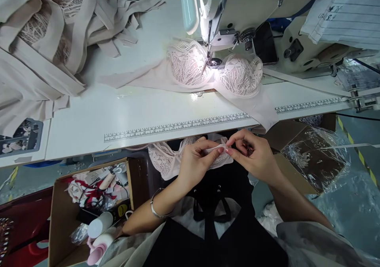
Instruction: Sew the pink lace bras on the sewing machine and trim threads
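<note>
Over my lap, below the table edge, my left hand (pixel 197 160) pinches the edge of a pale pink lace bra (pixel 163 162). Thumb and forefinger of my right hand (pixel 252 152) close on the same edge, just to the right. Part of this bra lies hidden behind my left hand and the table. On the table, a second lace bra (pixel 192 67) lies under the needle of the sewing machine (pixel 225 37). Its left wing stretches across the tabletop, and its right wing hangs over the front edge.
A heap of beige fabric pieces (pixel 71 25) covers the table's left end. A ruler tape (pixel 178 126) runs along the front edge. Cardboard boxes stand below, one with bottles and scraps (pixel 55 219), another with clear plastic (pixel 314 156). A dark phone (pixel 265 43) lies by the machine.
</note>
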`<action>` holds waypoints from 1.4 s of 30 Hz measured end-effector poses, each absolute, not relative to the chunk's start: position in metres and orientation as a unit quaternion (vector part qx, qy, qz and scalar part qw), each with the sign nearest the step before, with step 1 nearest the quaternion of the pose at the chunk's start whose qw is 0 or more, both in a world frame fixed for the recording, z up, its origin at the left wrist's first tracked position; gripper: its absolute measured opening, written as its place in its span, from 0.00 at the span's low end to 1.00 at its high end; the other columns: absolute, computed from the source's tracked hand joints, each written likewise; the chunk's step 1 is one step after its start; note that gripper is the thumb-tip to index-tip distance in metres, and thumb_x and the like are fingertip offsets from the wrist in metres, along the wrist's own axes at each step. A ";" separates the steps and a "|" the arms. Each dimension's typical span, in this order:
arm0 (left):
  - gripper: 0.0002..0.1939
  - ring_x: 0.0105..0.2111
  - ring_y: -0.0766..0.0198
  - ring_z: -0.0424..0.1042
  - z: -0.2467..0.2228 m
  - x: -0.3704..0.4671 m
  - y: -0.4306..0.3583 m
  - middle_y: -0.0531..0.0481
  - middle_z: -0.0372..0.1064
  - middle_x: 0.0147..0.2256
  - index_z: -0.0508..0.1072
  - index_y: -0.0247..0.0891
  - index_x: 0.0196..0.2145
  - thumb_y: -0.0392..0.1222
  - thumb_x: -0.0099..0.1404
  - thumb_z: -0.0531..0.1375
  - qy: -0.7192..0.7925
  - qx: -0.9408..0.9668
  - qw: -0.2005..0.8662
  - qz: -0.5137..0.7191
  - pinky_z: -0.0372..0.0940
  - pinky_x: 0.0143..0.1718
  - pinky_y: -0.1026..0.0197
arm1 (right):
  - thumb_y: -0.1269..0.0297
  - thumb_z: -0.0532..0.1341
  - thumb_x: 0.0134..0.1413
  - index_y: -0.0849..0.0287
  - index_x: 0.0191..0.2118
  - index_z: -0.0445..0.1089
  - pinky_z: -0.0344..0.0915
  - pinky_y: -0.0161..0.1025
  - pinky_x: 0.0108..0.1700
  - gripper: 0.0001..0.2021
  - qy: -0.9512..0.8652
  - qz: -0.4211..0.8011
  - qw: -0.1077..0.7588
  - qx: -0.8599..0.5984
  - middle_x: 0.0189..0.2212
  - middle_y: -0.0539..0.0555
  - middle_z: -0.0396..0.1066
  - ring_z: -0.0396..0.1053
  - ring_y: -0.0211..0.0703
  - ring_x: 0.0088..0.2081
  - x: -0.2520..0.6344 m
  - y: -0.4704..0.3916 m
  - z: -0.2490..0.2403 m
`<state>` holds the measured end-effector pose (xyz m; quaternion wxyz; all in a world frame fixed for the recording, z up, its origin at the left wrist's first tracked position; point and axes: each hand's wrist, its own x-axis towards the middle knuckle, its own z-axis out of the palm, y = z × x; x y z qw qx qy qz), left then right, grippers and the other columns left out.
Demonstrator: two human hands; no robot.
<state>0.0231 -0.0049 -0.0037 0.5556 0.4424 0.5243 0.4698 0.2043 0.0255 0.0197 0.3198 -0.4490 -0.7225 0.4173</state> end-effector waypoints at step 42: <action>0.08 0.30 0.61 0.69 -0.004 0.019 -0.005 0.49 0.78 0.27 0.85 0.41 0.30 0.45 0.63 0.67 0.532 0.451 0.554 0.455 0.63 0.38 0.59 | 0.43 0.58 0.66 0.56 0.40 0.66 0.59 0.35 0.27 0.19 -0.659 0.535 0.302 -0.435 0.22 0.46 0.64 0.62 0.36 0.24 0.208 0.042 0.013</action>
